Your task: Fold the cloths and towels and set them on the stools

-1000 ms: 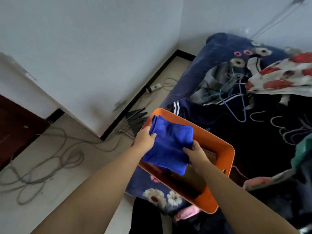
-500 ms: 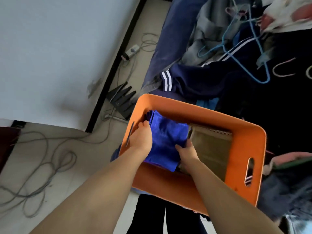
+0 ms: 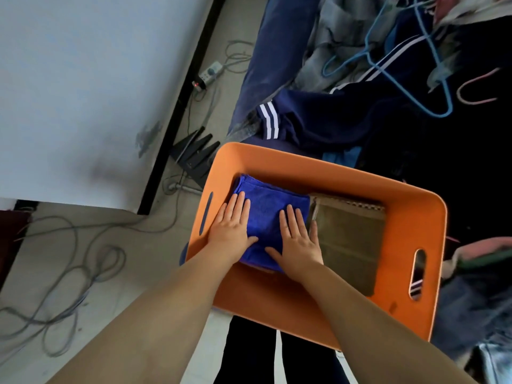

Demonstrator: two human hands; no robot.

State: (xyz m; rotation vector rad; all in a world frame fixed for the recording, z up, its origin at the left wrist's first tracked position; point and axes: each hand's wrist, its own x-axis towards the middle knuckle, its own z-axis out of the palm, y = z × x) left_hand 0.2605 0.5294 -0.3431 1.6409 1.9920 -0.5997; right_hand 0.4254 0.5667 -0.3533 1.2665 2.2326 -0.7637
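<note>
Risk of a slumping fold in the bin

Hands first: your left hand and right hand both lie flat, fingers straight, pressing the folded blue cloth into the left half of the orange bin. Lift off unevenly and the top layer could drag open. Beside it lies a brown folded cloth, touching; nudging it would crowd both. Bin walls hem you in, so rise straight up. No stool shows. Beyond, hangers and clothes clutter the bed.
</note>
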